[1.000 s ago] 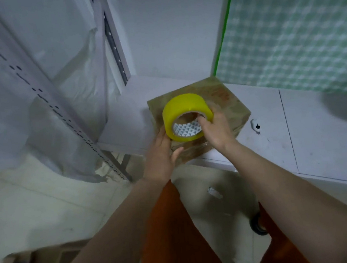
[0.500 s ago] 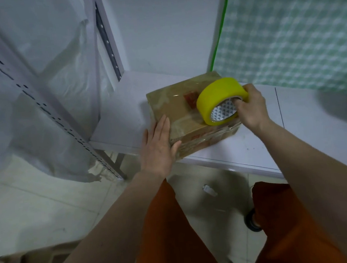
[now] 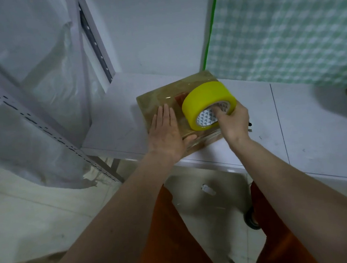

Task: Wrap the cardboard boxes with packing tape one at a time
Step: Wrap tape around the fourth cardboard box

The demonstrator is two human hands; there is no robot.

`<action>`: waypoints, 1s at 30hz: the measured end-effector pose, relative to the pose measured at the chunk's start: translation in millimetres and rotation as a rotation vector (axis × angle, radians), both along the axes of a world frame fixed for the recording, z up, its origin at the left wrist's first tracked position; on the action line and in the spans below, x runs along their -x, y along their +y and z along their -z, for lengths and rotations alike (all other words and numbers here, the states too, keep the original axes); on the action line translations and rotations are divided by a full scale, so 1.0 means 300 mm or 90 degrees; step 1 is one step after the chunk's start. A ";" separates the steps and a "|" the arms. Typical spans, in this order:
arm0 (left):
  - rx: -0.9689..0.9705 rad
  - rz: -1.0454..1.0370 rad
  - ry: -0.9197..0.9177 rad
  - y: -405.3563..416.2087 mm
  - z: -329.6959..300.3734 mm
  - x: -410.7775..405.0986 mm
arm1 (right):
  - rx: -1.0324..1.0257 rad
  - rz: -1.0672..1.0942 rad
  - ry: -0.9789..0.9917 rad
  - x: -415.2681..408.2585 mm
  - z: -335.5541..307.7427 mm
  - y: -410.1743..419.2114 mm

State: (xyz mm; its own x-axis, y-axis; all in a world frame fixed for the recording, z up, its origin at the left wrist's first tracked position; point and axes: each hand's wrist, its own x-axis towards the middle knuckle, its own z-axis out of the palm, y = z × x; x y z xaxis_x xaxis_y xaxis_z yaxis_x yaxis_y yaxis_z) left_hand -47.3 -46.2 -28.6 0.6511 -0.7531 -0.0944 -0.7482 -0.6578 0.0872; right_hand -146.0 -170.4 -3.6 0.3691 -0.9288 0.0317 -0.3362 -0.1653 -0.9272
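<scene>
The cardboard box [image 3: 165, 99] lay on the white bench [image 3: 294, 119] under both hands. The left hand [image 3: 166, 132] pressed flat on its top, fingers straight. The right hand [image 3: 232, 123] gripped the yellow tape roll [image 3: 204, 103] through its core, just right of the left. If the pressing hand eased, the pull could drag the box; slack tape might wrinkle.

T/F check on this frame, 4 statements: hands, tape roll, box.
1. The left hand lies flat on the cardboard box. True.
2. The right hand is empty. False: its fingers hook into the core of the yellow tape roll.
3. The box sits on the floor. False: it sits on the white table, near its front edge.
4. The tape roll is held above the box's right part. True.
</scene>
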 end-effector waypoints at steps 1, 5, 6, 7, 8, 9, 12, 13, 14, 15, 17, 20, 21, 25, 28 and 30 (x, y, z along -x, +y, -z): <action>0.006 0.001 0.000 0.002 0.001 -0.001 | 0.012 -0.005 -0.004 -0.003 0.000 0.007; 0.013 0.010 -0.003 0.006 0.006 -0.001 | 0.099 -0.015 0.097 0.010 -0.041 -0.013; 0.023 0.011 -0.003 0.005 0.008 -0.002 | 0.130 -0.039 0.112 0.010 -0.058 -0.016; 0.037 0.010 -0.001 0.005 0.009 -0.003 | 0.159 -0.063 0.114 0.009 -0.078 -0.017; 0.049 0.010 -0.001 0.005 0.009 -0.004 | 0.186 -0.084 0.114 0.003 -0.096 -0.019; 0.053 0.010 -0.003 0.008 0.009 -0.005 | 0.209 -0.095 0.120 -0.003 -0.108 -0.026; 0.026 0.015 -0.010 0.015 0.007 -0.005 | 0.219 -0.061 0.150 0.004 -0.117 -0.083; 0.016 0.016 -0.012 0.014 0.007 -0.003 | 0.202 -0.040 0.157 0.017 -0.108 -0.111; 0.012 0.016 -0.012 0.011 0.008 -0.001 | 0.181 -0.019 0.157 0.031 -0.096 -0.132; 0.012 0.014 -0.011 0.007 0.007 0.001 | 0.156 -0.003 0.148 0.042 -0.083 -0.148; 0.014 0.009 -0.010 0.000 0.009 0.001 | 0.099 0.015 0.119 0.048 -0.061 -0.156; -0.004 -0.006 0.000 -0.005 -0.002 0.005 | -0.022 0.035 0.030 0.047 -0.032 -0.157; -0.016 -0.016 0.007 -0.016 -0.012 0.011 | -0.053 0.036 0.011 0.046 -0.024 -0.158; 0.000 -0.023 0.038 -0.098 -0.031 0.051 | -0.086 0.028 -0.003 0.044 -0.016 -0.153; 0.012 0.000 -0.017 -0.122 -0.006 0.063 | -0.018 0.035 0.088 0.047 -0.016 -0.169; 0.006 0.002 -0.024 -0.119 0.003 0.055 | -0.012 0.019 0.112 0.051 -0.009 -0.182</action>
